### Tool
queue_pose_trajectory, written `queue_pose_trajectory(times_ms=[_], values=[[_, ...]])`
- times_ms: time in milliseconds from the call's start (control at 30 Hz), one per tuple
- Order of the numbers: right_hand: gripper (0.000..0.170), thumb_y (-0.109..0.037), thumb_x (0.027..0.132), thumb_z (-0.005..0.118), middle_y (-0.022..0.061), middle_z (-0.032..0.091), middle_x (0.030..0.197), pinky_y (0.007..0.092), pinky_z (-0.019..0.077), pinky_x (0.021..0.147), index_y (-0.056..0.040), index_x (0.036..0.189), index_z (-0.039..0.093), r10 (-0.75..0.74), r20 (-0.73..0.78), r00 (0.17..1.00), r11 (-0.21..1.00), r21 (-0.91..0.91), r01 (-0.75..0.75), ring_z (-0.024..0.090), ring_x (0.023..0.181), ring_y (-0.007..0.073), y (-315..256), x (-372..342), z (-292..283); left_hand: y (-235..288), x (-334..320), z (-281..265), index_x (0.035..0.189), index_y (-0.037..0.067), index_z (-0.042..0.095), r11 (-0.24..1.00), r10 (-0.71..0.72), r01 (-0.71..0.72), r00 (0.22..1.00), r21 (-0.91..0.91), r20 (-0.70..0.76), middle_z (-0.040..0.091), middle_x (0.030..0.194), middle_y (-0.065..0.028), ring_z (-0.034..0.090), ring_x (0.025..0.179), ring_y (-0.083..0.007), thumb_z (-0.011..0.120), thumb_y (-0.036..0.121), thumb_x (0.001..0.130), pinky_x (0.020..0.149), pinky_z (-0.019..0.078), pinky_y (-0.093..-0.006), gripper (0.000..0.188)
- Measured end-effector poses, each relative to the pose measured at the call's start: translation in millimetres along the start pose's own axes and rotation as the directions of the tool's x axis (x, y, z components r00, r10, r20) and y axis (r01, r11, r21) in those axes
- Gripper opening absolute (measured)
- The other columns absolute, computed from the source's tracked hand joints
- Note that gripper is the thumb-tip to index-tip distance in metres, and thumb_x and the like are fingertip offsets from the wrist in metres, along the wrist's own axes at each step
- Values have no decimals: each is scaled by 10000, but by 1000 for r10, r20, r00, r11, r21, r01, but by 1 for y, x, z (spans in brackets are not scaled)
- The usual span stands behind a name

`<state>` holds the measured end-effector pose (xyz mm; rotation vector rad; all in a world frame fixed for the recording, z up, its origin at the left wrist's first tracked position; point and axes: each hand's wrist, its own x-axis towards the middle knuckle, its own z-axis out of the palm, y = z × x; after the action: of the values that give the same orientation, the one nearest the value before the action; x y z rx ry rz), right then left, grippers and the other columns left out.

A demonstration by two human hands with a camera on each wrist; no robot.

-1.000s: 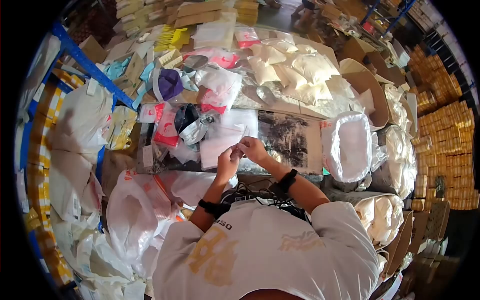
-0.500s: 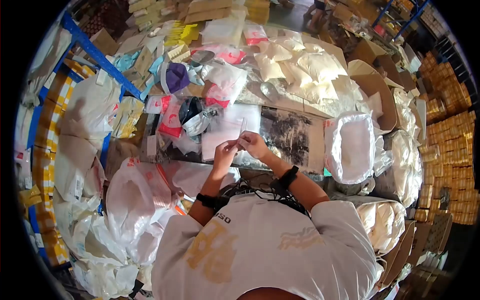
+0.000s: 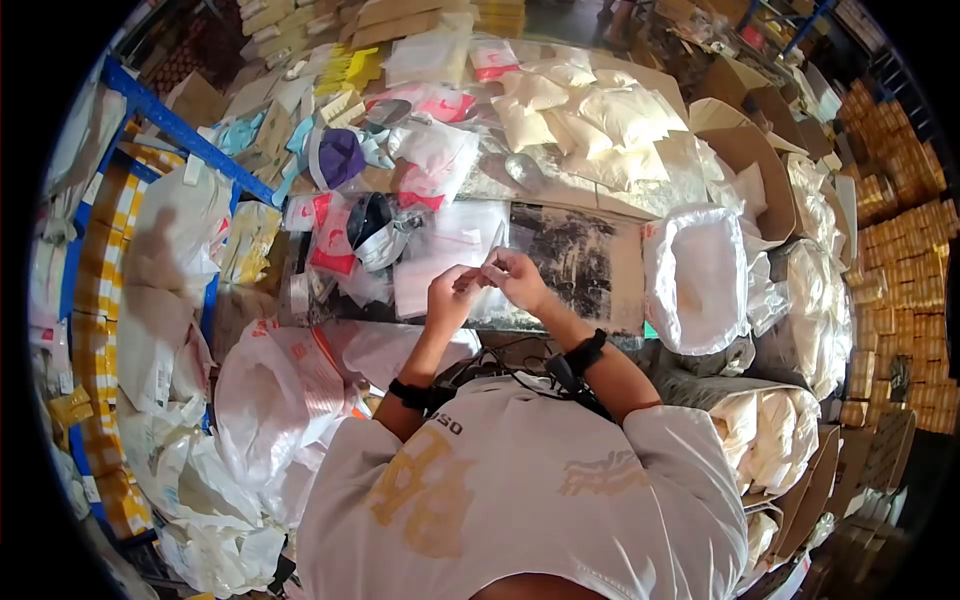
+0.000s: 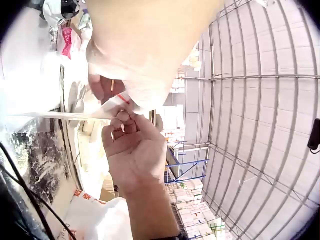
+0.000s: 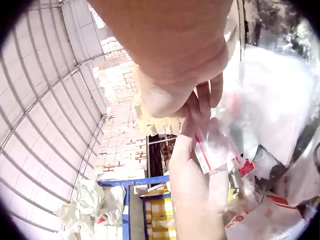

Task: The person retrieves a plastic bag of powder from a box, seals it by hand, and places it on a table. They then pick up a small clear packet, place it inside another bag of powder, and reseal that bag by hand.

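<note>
Centre of the head view: the left hand (image 3: 452,292) and right hand (image 3: 515,278), fingers curled nearly closed, together pinch a clear plastic bag (image 5: 216,150) with a red stripe. Pale plastic sheets (image 3: 424,284) lie at upper left of them; a white-lined bin (image 3: 659,285), right.

Head camera: worn above the person, wide, facing forward and down over the shirt (image 3: 540,510) onto the table (image 3: 575,265). Left wrist camera: close to the left hand (image 3: 453,292), facing the right hand (image 3: 516,281); picture turned sideways, roof (image 4: 265,110) at its right. Right wrist camera: close, facing the left hand; roof at its left. All views share both hands; the wrist views share the clear bag (image 5: 217,152).
</note>
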<state>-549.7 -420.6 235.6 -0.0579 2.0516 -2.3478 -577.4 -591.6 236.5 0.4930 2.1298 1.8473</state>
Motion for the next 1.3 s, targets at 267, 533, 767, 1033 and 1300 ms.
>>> queue_pose_trajectory(times_ms=[267,533,767,1033,1300], values=[[104,-65,960,569,43,641,794,282,519,711,-8,874,566,-85,0,996,996,8,85,632,768,117,-7,6,-7,3,10,-4,1049,-61,654,993,-55,57,998,-100,24,703,956,-78,667,881,-129,576,-2,911,815,523,-256,169],[115,-83,949,576,52,642,776,282,513,694,4,875,563,-95,-70,993,988,-132,86,632,731,121,-8,7,-9,22,13,5,1084,-78,642,988,-82,87,996,-130,47,701,971,-91,666,904,-143,565,-7,911,844,518,-268,202],[131,-91,963,570,63,649,759,294,519,669,17,890,559,-86,-94,992,994,-68,80,641,715,127,-6,6,-9,6,15,6,1038,-56,653,971,-40,44,999,-234,23,695,903,-68,650,827,-114,569,76,962,754,516,-254,174],[141,-98,959,620,56,641,754,251,483,622,-8,898,530,-70,-124,990,995,58,78,620,680,105,-8,0,-6,12,10,9,1125,-15,637,944,-171,195,979,-266,111,690,970,-53,663,892,-132,584,171,985,804,516,-273,239],[135,-63,953,622,55,626,762,263,498,618,-14,903,505,-57,-111,992,998,29,61,621,680,117,-16,-3,-5,17,6,4,1137,14,628,942,-146,187,976,-278,160,682,985,-37,650,910,-116,612,157,975,809,496,-270,216]])
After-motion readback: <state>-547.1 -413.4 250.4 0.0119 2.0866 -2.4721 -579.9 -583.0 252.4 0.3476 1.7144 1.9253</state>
